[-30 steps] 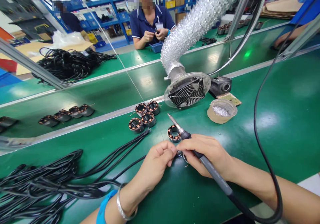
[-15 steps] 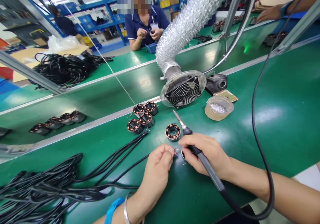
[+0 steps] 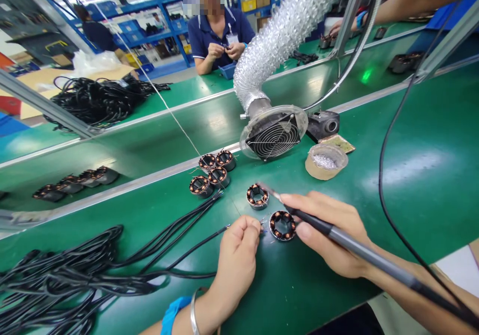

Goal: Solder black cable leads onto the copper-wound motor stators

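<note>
- Left hand (image 3: 239,255) of mine: thumb and fingertips pinched together on thin wire ends (image 3: 263,225), which poke out just beside the near ring (image 3: 276,230). A black cable (image 3: 205,241) runs to the back of that hand; I take the wires to be its own.
- With my right hand (image 3: 339,251) I am closed around the soldering iron (image 3: 355,248), thumb just beside the near ring. The tip is blurred; it points over the far ring (image 3: 257,205), and I cannot tell whether it touches.
- Both copper-wound rings lie flat on the green surface (image 3: 299,295), well in from its far edge, the near one closer to me.
- Done, as I judge it: the wires are bared and parted, and iron and rings are within reach. I see no cable joined to either ring, so the joining looks unfinished.
- Left over: four more rings (image 3: 220,182) grouped toward the far edge of the surface, with no cable joined that I can see, and a heap of cables (image 3: 56,280) on the left, toward the near edge. Much seems left to do.
</note>
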Demonstrator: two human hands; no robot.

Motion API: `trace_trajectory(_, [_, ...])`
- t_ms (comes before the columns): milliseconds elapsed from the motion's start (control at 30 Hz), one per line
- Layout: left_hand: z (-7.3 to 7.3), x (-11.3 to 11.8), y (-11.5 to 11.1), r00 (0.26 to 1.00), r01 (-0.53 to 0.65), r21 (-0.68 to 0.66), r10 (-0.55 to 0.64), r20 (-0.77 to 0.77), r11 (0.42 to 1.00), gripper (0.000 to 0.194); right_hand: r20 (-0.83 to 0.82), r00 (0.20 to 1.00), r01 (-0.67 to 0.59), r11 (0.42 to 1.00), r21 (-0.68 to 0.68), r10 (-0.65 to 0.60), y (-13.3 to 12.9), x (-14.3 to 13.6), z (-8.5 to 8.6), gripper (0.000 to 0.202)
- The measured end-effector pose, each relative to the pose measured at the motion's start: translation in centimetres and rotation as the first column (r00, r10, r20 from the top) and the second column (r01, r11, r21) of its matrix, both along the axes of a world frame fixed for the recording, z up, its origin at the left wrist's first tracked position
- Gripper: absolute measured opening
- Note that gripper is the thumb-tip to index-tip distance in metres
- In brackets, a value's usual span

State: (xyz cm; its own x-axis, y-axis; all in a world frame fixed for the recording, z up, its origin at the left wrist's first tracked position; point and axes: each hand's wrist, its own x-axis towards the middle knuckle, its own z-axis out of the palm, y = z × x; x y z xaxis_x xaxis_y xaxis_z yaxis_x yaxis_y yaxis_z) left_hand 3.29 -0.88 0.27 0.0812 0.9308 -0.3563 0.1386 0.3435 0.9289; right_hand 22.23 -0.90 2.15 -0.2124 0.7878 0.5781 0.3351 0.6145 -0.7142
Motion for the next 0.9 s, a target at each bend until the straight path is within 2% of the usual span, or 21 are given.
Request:
trace_trajectory(167, [-0.5,-0.3,-0.1,1.0,-0.002,-0.002,0.002,-0.009,1.0,0.025,-0.125,0.992,-0.009,0.998,-0.058,0.001,0.2,1.0,0.4,0.021])
trace_trajectory(333, [-0.5,-0.3,0.0,1.0,0.003,-0.008,-0.003,0.004,1.0,0.022,-0.145,0.989,-0.002,0.994,-0.11,-0.014,0.3,0.9,0.2,0.018])
trace_trajectory(567, [-0.4,-0.2,0.0,1.0,0.009,-0.014,-0.009,-0.017,1.0,0.025,-0.104,0.994,-0.026,0.996,-0.085,0.017,0.2,0.6,0.5,0.018])
trace_trajectory(767, [-0.2,-0.2,-0.1,1.0,0.014,0.014,-0.013,-0.026,1.0,0.027,-0.115,0.993,-0.03,1.0,-0.006,0.029,-0.3,0.1,0.3,0.022])
trace_trajectory(900, [-0.3,-0.2,0.0,1.0,0.018,0.025,-0.018,-0.02,1.0,0.027,-0.019,0.998,-0.054,0.996,0.072,0.055,-0.5,-0.3,0.9,0.025])
